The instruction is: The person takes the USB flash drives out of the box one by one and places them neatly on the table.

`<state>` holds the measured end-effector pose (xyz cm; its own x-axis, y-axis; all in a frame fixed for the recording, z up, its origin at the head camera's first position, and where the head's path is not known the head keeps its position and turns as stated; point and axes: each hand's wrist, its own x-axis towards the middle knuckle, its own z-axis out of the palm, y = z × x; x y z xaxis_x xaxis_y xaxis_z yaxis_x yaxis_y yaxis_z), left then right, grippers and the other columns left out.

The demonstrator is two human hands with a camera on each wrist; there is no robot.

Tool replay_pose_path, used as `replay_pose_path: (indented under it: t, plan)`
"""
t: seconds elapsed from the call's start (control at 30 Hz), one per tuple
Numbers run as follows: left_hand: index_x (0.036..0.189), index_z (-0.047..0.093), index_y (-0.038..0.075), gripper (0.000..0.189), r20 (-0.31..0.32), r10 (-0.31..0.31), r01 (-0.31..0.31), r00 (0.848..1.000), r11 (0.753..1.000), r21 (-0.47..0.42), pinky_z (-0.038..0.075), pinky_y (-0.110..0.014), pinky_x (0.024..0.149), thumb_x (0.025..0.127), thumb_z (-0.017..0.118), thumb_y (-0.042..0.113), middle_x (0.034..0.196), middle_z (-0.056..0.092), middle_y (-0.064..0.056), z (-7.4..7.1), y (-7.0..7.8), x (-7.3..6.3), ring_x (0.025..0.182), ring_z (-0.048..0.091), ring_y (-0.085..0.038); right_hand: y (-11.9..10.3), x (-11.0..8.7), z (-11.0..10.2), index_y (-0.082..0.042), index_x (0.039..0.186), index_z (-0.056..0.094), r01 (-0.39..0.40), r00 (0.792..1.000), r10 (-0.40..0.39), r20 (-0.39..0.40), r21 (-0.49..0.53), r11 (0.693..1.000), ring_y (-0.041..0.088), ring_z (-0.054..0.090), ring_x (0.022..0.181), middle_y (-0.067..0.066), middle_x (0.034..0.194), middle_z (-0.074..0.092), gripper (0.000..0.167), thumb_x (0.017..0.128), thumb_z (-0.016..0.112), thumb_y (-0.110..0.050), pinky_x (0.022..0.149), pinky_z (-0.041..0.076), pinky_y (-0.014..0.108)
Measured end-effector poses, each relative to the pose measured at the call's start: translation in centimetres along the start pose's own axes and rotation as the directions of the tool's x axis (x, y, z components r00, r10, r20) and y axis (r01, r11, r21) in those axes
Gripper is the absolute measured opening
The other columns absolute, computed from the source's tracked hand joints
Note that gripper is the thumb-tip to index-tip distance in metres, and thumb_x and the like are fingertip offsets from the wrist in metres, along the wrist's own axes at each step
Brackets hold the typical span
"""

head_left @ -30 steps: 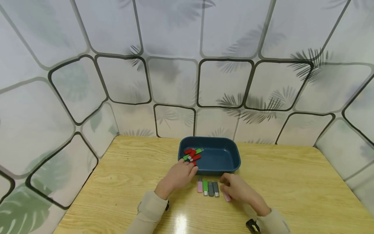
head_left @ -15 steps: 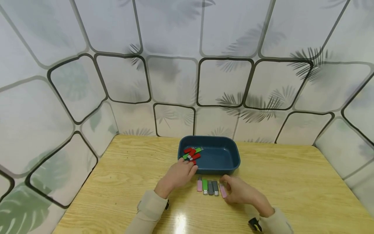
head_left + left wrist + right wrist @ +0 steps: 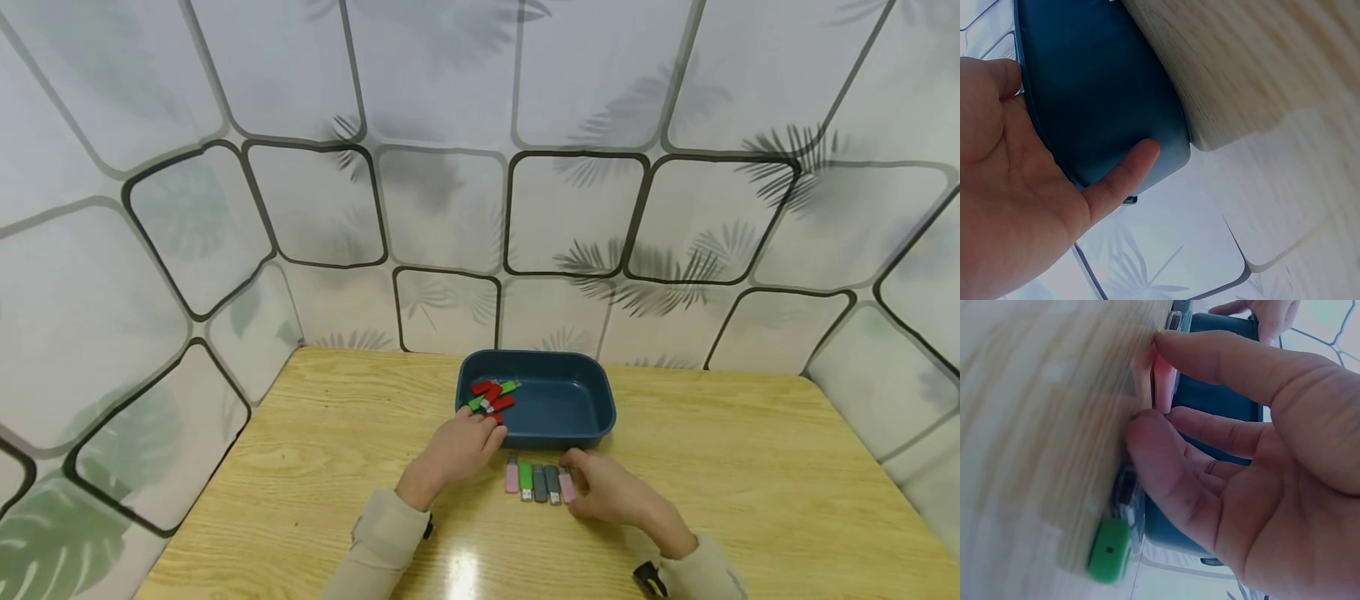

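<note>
Pink USB (image 3: 567, 489) — in R hand (image 3: 615, 490) (by gray USB (image 3: 552, 480)).

The right half of the blue tub (image 3: 570, 408) gives room to reach down; a heap of USB sticks (image 3: 492, 393) takes up part of its left side, the left hand (image 3: 465, 442) straddling the rim there. Close behind, the wall (image 3: 558, 312) hems it in. In front, a stick row (image 3: 540, 483) and right hand (image 3: 611, 487) obstruct; the bench (image 3: 750, 467) allows passage from the right.
</note>
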<state>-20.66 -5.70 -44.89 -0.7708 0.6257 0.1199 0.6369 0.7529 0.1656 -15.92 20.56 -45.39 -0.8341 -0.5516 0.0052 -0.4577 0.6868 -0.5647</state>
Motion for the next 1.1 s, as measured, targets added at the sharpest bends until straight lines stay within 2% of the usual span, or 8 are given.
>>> replay_pose_path:
  t: [0.17, 0.27, 0.4, 0.47, 0.53, 0.67, 0.83, 1.1]
  plan:
    - [0.098, 0.065, 0.011, 0.032, -0.007, -0.007, 0.007, 1.0, 1.0, -0.013, 0.039, -0.035, 0.088, 0.108, 0.039, 0.026, 0.091, 0.068, -0.002, 0.1, 0.0, -0.1, 0.086, 0.062, -0.019, 0.1, 0.1, 0.2, 0.0, 0.112, 0.06, -0.02, 1.0, 0.02, -0.013, 0.006, 1.0, 0.008, 0.042, 0.07, -0.001, 0.08, 0.049, 0.045, 0.07, 0.078, -0.002, 0.059, 0.037, 0.025]
    - [0.098, 0.066, 0.01, 0.033, -0.008, -0.007, 0.007, 1.0, 1.0, -0.017, 0.041, -0.036, 0.091, 0.108, 0.04, 0.027, 0.092, 0.069, -0.003, 0.1, 0.1, -0.1, 0.088, 0.064, -0.02, 0.1, -0.1, 0.1, -0.001, 0.111, 0.059, -0.03, 1.0, 0.03, -0.009, 0.036, 0.999, 0.006, 0.042, 0.068, -0.001, 0.078, 0.048, 0.044, 0.071, 0.079, -0.003, 0.058, 0.037, 0.024]
    - [0.101, 0.067, 0.009, 0.034, -0.003, -0.008, 0.008, 1.0, 1.0, -0.015, 0.041, -0.038, 0.096, 0.108, 0.039, 0.027, 0.098, 0.07, -0.004, 0.2, 0.1, -0.1, 0.095, 0.066, -0.021, 0.1, -0.6, -0.7, -0.005, 0.104, 0.057, -0.109, 0.994, 0.108, 0.021, 0.069, 0.992, 0.007, 0.042, 0.061, -0.002, 0.071, 0.048, 0.037, 0.074, 0.077, -0.004, 0.054, 0.036, 0.025]
    - [0.102, 0.067, 0.009, 0.034, -0.004, -0.008, 0.008, 1.0, 1.0, -0.011, 0.041, -0.037, 0.094, 0.109, 0.039, 0.027, 0.097, 0.07, -0.004, 0.2, 0.0, -0.1, 0.093, 0.065, -0.021, 0.2, -1.0, -1.2, -0.007, 0.1, 0.055, -0.154, 0.988, 0.152, 0.04, 0.053, 0.987, 0.009, 0.042, 0.058, -0.002, 0.068, 0.047, 0.033, 0.074, 0.076, -0.004, 0.054, 0.036, 0.026]
    - [0.101, 0.066, 0.009, 0.034, -0.004, -0.005, 0.005, 1.0, 1.0, -0.004, 0.04, -0.036, 0.092, 0.109, 0.038, 0.027, 0.095, 0.069, -0.004, 0.3, -0.1, 0.0, 0.091, 0.064, -0.02, 0.6, -1.4, -1.5, -0.009, 0.095, 0.055, -0.167, 0.985, 0.166, 0.054, 0.012, 0.986, 0.01, 0.042, 0.059, -0.003, 0.069, 0.047, 0.03, 0.072, 0.075, -0.005, 0.056, 0.036, 0.027]
    - [0.102, 0.066, 0.009, 0.034, 0.003, 0.002, -0.002, 1.0, 1.0, -0.004, 0.04, -0.036, 0.092, 0.109, 0.038, 0.026, 0.096, 0.069, -0.004, 0.2, -0.1, 0.0, 0.09, 0.064, -0.02, 1.5, -1.8, -1.8, -0.01, 0.09, 0.054, -0.133, 0.988, 0.133, 0.082, -0.009, 0.991, 0.009, 0.042, 0.062, -0.003, 0.071, 0.047, 0.03, 0.071, 0.077, -0.007, 0.058, 0.036, 0.026]
    - [0.106, 0.067, 0.007, 0.034, 0.021, -0.01, 0.011, 1.0, 1.0, -0.019, 0.04, -0.038, 0.096, 0.109, 0.038, 0.026, 0.101, 0.07, -0.007, 0.2, 0.0, -0.2, 0.095, 0.064, -0.022, 1.7, -1.5, -1.4, -0.009, 0.092, 0.054, -0.079, 0.992, 0.072, 0.105, 0.068, 0.995, 0.005, 0.042, 0.062, -0.003, 0.072, 0.049, 0.031, 0.072, 0.077, -0.008, 0.058, 0.037, 0.025]
    - [0.11, 0.066, 0.006, 0.036, 0.01, -0.011, 0.011, 1.0, 1.0, -0.005, 0.04, -0.038, 0.098, 0.109, 0.037, 0.027, 0.104, 0.07, -0.007, 0.3, 0.0, 0.0, 0.097, 0.064, -0.022, 1.4, -0.8, -1.0, -0.009, 0.095, 0.055, 0.02, 0.996, -0.029, 0.081, 0.118, 0.993, 0.0, 0.042, 0.061, -0.004, 0.07, 0.049, 0.03, 0.075, 0.077, -0.005, 0.057, 0.039, 0.022]
